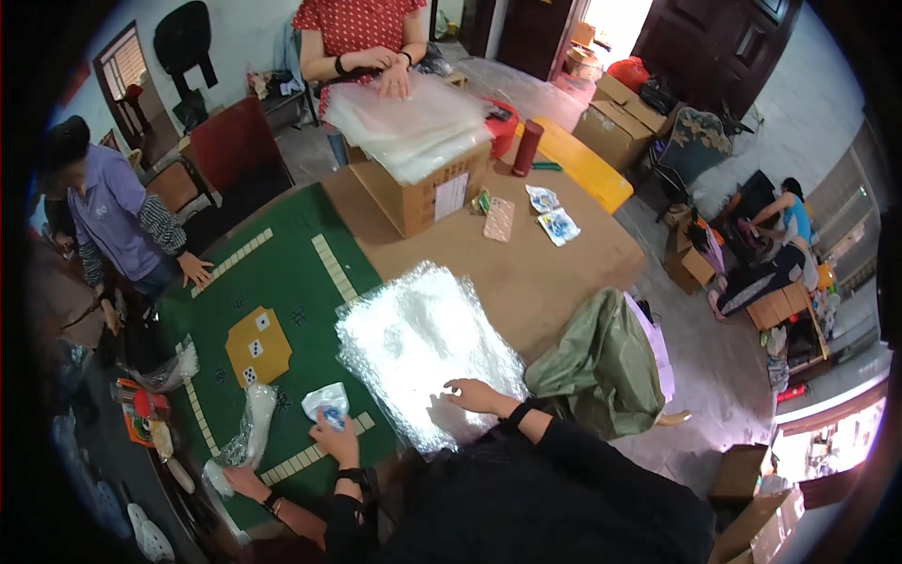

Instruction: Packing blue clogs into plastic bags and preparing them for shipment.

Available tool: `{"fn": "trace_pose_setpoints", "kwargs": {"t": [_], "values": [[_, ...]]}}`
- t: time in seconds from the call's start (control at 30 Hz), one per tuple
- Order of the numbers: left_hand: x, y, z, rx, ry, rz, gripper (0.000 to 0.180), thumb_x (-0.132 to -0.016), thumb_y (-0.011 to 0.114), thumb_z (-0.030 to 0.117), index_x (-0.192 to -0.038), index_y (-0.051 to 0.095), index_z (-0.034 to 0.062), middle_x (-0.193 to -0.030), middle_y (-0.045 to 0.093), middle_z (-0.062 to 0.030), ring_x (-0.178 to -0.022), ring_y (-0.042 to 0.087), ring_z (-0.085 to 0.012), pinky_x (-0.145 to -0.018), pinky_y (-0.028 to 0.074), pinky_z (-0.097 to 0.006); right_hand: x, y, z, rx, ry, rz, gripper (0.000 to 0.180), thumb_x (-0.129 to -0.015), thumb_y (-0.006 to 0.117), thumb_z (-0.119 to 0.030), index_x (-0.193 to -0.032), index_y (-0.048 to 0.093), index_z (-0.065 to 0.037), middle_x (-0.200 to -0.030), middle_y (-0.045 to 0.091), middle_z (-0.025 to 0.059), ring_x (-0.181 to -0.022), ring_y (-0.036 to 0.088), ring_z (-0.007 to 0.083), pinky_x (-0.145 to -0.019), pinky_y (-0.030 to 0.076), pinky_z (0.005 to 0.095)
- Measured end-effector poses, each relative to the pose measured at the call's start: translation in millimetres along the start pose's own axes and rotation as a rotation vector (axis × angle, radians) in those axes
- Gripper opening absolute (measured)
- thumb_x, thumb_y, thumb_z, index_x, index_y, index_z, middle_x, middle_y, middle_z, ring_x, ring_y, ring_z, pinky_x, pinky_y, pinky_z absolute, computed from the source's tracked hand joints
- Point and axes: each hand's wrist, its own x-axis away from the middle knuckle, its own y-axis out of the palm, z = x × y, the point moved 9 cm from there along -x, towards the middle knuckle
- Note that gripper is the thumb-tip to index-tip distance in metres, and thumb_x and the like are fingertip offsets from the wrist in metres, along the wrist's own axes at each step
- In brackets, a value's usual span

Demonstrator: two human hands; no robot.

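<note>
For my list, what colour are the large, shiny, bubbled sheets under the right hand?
Silver. The bubbled sheets show best in the head view.

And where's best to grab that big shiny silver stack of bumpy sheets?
Probably the far part of the right edge of the shiny silver sheet stack, coming from the right. It lies flat, so its edges offer the easiest pinch, and that stretch looks clear of the crumpled olive-green fabric.

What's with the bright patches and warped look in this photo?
In the head view, glare whitens the shiny, silvery plastic sheets, with a grey shadow on them beside the wearer's right hand; in the same head view, the bright, pale doorway at the top is washed out, and fisheye distortion bends the scene toward the dark rim.
</note>
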Motion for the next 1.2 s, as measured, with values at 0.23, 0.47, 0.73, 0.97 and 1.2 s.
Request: {"fn": "trace_pose_setpoints", "kwargs": {"t": [0.23, 0.47, 0.73, 0.97, 1.2], "values": [[31.9, 34.5, 136.5, 0.229, 0.343, -0.331, 0.067, -0.063, 0.074, 0.023, -0.124, 0.05, 0.0117, -0.106, 0.039, -0.0184, -0.093, 0.045, -0.0334, -0.081, 0.04, -0.041, -14.6, 2.3, -53.2, -0.378, -0.046, -0.221, 0.062, -0.086, 0.052, -0.051, -0.126, 0.046, -0.004, -0.101, 0.061, 0.0142, -0.095, 0.057, 0.022, -0.082, 0.045, 0.0314], [76.9, 80.7, 194.9, 0.376, 0.487, -0.584, 0.08, -0.067, 0.077, 0.032, -0.133, 0.038, 0.0066, -0.114, 0.039, -0.0251, -0.101, 0.045, -0.0388, -0.087, 0.041, -0.043, -18.6, -13.9, 0.9, -0.662, 0.179, -0.112, 0.043, -0.083, 0.063, -0.037, -0.09, 0.062, 0.005, -0.073, 0.063, 0.0072, -0.065, 0.061, 0.0149, -0.059, 0.051, 0.0272], [114.3, 106.9, 182.7, -0.305, 0.481, -0.651, 0.061, -0.076, 0.062, 0.038, -0.128, 0.044, 0.0095, -0.127, 0.041, -0.0236, -0.114, 0.041, -0.0421, -0.091, 0.034, -0.054, -43.4, -116.7, 102.2, -1.012, 0.195, 0.119, 0.028, -0.088, 0.056, -0.017, -0.113, 0.055, -0.005, -0.097, 0.063, 0.0073, -0.079, 0.065, 0.0192, -0.066, 0.056, 0.0325], [141.8, 131.0, 143.0, -0.476, 0.408, -0.563, 0.061, -0.076, 0.061, 0.037, -0.129, 0.044, 0.0125, -0.134, 0.036, -0.0224, -0.118, 0.038, -0.0397, -0.094, 0.03, -0.052, -116.2, -203.8, 157.1, -1.052, 0.331, 0.267, 0.032, -0.089, 0.053, -0.011, -0.12, 0.046, -0.013, -0.102, 0.06, 0.0073, -0.087, 0.063, 0.0269, -0.065, 0.055, 0.0414], [145.7, 107.4, 169.7, -0.423, 0.327, -0.511, 0.06, -0.078, 0.061, 0.037, -0.129, 0.044, 0.0105, -0.134, 0.035, -0.025, -0.121, 0.035, -0.0393, -0.097, 0.029, -0.051, -161.4, -218.7, 199.9, -1.197, 0.35, 0.243, 0.049, -0.085, 0.061, -0.022, -0.128, 0.038, -0.013, -0.103, 0.059, 0.0123, -0.087, 0.062, 0.0268, -0.068, 0.052, 0.0405]]}}
